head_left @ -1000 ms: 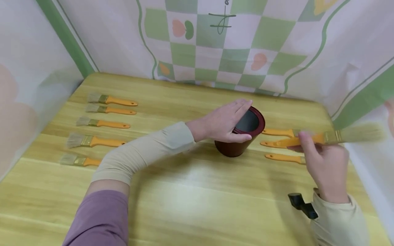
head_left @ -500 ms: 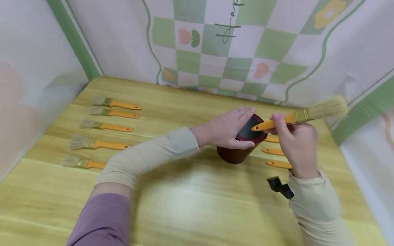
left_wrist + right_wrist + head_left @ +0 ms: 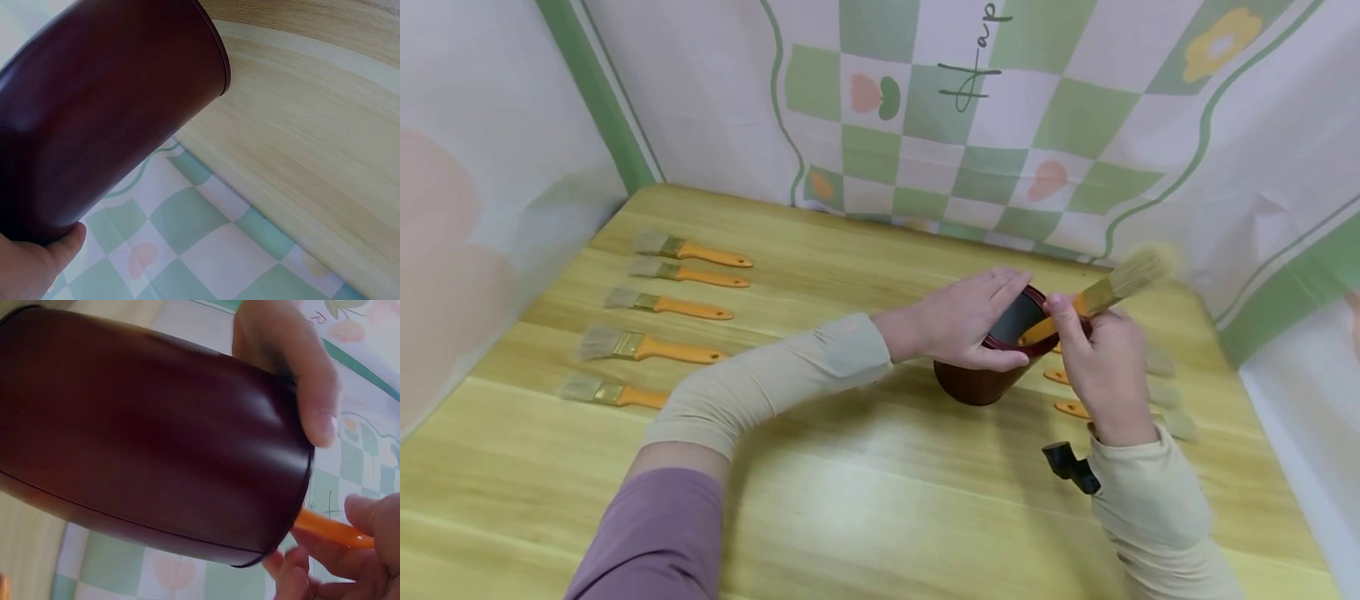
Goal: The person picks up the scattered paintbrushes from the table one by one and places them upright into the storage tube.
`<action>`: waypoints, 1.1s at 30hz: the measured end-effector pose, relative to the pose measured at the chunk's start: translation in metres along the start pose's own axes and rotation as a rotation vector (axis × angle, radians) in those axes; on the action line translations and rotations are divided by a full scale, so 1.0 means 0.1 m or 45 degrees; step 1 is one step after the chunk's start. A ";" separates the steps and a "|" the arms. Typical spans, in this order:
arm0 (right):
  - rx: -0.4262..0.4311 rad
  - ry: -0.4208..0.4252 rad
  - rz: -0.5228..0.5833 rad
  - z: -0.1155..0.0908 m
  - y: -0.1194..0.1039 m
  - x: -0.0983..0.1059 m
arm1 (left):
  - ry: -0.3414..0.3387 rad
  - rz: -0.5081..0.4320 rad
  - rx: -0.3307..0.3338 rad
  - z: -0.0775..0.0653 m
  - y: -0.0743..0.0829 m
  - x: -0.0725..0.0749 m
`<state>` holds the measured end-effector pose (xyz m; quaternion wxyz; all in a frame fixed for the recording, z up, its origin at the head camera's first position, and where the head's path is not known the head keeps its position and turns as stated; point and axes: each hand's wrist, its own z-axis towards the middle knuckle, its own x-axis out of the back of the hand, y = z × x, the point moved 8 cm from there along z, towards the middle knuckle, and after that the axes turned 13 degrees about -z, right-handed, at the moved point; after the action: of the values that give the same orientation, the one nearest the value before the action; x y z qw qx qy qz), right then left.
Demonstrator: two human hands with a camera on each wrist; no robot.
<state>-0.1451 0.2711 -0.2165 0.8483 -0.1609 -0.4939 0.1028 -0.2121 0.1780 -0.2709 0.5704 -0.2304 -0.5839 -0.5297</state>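
A dark red cup-shaped container (image 3: pixel 973 383) stands on the wooden table, its mouth facing up. My left hand (image 3: pixel 958 321) grips it at the rim, thumb on the near side and fingers on the far side. In the left wrist view a fingertip lies against the container's wall (image 3: pixel 112 106). My right hand (image 3: pixel 1108 367) pinches a paintbrush (image 3: pixel 1138 271) by its orange handle, bristles pointing up and to the right. The handle's lower end is inside the container's mouth; the right wrist view shows the handle (image 3: pixel 331 529) crossing the rim.
Several orange-handled paintbrushes, one of them a wide brush (image 3: pixel 613 343), lie in a column at the table's left. More brushes (image 3: pixel 1072 408) lie right of the container, partly hidden by my right hand. A checkered cloth (image 3: pixel 925 158) hangs behind the table.
My right hand has carried the paintbrush leftward from the right side to the container, and its handle end has gone into the mouth. The left hand keeps its hold on the rim.
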 end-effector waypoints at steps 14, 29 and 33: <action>-0.143 -0.399 0.024 -0.09 0.28 -0.22 | 0.021 0.007 -0.020 -0.01 0.01 0.01; -0.243 -0.939 -0.482 -0.70 1.39 -0.21 | 0.020 -0.024 -0.011 0.00 0.00 0.06; -0.315 -1.175 -0.483 -0.79 1.74 -0.23 | 0.069 -0.034 -0.063 0.00 0.04 0.07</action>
<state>-0.0904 0.4107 -0.3368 0.5204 -0.1056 -0.8458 -0.0520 -0.2100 0.1767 -0.2628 0.5729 -0.2222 -0.5579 -0.5578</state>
